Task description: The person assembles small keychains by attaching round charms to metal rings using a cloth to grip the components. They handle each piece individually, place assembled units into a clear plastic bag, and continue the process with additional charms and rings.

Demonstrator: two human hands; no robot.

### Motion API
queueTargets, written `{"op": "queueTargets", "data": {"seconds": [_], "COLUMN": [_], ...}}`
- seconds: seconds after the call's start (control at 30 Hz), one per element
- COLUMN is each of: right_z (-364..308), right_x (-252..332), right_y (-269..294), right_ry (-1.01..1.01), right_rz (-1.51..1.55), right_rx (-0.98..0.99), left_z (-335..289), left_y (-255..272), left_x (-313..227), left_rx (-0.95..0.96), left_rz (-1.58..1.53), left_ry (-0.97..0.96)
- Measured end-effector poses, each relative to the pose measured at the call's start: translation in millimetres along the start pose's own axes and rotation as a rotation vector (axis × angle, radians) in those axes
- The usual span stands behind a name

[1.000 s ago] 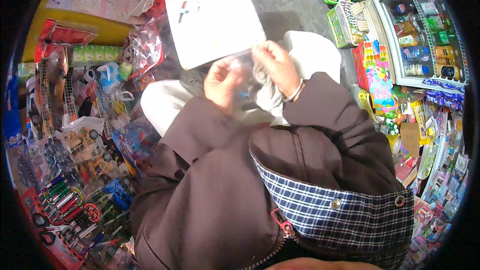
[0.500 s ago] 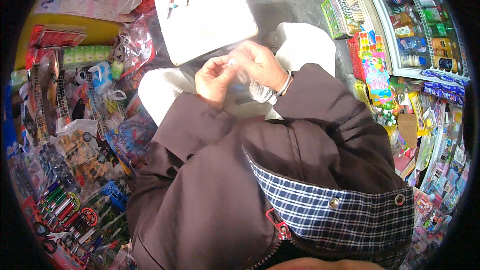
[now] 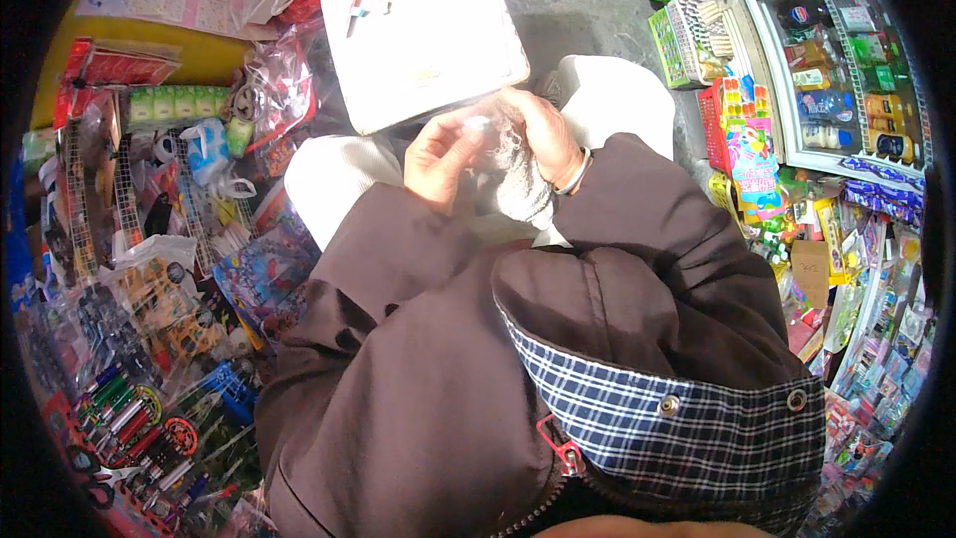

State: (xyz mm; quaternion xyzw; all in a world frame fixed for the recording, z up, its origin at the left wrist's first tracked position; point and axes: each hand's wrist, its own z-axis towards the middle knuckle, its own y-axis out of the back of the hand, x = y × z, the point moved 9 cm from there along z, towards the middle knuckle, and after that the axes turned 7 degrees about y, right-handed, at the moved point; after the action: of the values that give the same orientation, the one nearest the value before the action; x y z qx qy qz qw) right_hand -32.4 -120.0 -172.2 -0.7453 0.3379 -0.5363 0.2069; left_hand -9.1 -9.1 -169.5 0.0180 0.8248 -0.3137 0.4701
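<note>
My left hand is closed, thumb and fingers pinched together at a small whitish thing that glare washes out. Close beside it, my right hand curls round a grey, knitted-looking cloth, which hangs below the palm toward my lap. Both hands meet above my knees, just short of the near edge of a white square tabletop. A few small coloured pieces lie on that top, toward its far left. Bright sunlight blurs the fingertips.
Packaged toys and stationery crowd my left side, with pens at the lower left. To the right are a glass-fronted drinks cooler, a green basket and snack packs. Grey floor shows beyond my knees.
My hands have moved slightly apart. The right hand has turned, so more of the grey cloth shows below it. The whole scene has shifted a little to the right in view.
</note>
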Motion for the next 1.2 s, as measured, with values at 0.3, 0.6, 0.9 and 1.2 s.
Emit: {"op": "queueTargets", "data": {"seconds": [0.3, 0.6, 0.9, 1.2], "right_z": [6, 2, 7, 10], "right_x": [-11, -4, 6, 0], "right_y": [-1, -5, 0, 3], "right_ry": [-0.029, 0.096, 0.261, 0.190], "right_rz": [-0.003, -0.323, -0.680, -0.717], "right_rx": [0.063, 0.043, 0.053, 0.086], "left_z": [4, -13, -15, -16], "left_y": [13, 0, -7, -9], "left_x": [6, -38, -40, -40], "left_rx": [-0.086, -0.237, -0.234, -0.225], "left_rz": [0.165, 0.841, 0.871, 0.922], "left_ry": [-0.073, -0.557, -0.522, -0.524]}}
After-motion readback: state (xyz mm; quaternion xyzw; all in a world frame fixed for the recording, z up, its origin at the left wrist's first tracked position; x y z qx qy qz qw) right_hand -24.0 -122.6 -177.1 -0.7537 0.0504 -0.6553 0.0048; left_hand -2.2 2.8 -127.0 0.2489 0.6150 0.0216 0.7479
